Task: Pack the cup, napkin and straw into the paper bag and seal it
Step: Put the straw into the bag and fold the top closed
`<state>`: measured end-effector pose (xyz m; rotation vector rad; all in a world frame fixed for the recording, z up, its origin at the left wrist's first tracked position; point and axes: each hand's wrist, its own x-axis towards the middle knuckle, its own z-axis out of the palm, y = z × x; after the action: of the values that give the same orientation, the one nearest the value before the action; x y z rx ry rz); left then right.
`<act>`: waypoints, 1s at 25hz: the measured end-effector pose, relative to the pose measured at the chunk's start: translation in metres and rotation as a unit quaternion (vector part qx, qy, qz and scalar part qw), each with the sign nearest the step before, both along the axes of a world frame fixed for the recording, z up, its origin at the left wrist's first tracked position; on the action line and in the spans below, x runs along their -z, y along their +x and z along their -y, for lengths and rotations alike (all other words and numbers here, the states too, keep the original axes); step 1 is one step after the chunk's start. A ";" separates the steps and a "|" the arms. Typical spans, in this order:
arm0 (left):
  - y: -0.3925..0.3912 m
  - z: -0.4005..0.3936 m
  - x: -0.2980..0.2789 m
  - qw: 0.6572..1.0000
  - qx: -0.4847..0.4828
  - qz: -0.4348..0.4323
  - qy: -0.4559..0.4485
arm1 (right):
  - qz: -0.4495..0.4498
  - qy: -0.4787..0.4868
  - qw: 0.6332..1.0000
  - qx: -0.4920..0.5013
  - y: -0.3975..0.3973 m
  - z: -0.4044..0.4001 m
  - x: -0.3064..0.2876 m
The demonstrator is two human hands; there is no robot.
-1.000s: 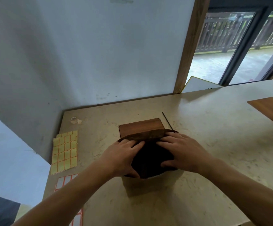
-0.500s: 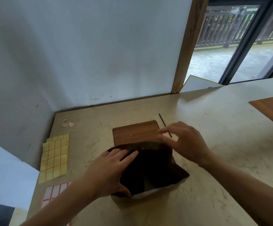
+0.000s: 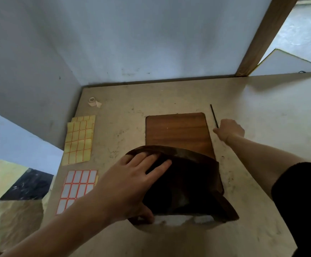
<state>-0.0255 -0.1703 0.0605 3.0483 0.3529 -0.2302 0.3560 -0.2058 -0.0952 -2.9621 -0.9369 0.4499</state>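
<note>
A dark brown paper bag (image 3: 188, 182) stands on the table with its mouth open toward me; its inside is too dark to see into. My left hand (image 3: 132, 184) grips the bag's left rim, fingers over the edge and thumb below. A thin black straw (image 3: 213, 115) lies on the table, right of a wooden board. My right hand (image 3: 228, 129) has its fingers closed at the straw's near end. Neither a cup nor a napkin is visible.
A wooden board (image 3: 177, 130) lies flat behind the bag. Yellow label sheets (image 3: 79, 140) and a white label sheet (image 3: 76, 188) lie at the left, and a small tape roll (image 3: 92, 101) sits in the far left corner. Walls close off the back and left.
My right hand left the bag's rim and reached back and right to the straw. My left hand stays on the bag. The camera tilted down and closer.
</note>
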 end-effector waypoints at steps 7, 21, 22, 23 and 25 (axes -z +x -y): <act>0.001 0.002 -0.004 1.000 -0.004 -0.029 0.007 | 0.043 -0.020 0.998 0.031 0.014 0.002 0.044; -0.005 0.002 -0.003 0.999 0.003 -0.031 0.026 | -0.043 0.164 0.982 0.079 -0.020 0.004 -0.001; -0.004 0.002 -0.002 0.999 0.007 -0.031 0.027 | -0.081 0.240 0.965 0.069 -0.029 0.006 -0.021; -0.003 0.001 -0.001 0.999 0.011 -0.030 0.026 | -0.133 0.312 0.939 0.065 -0.041 0.011 -0.044; 0.000 -0.001 0.000 0.999 0.017 -0.024 0.024 | -0.270 0.416 0.865 0.074 -0.069 0.029 -0.097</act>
<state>-0.0260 -0.1692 0.0607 3.1020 0.3136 -0.3025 0.2872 -0.2349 0.0022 -1.9459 -0.6039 0.6192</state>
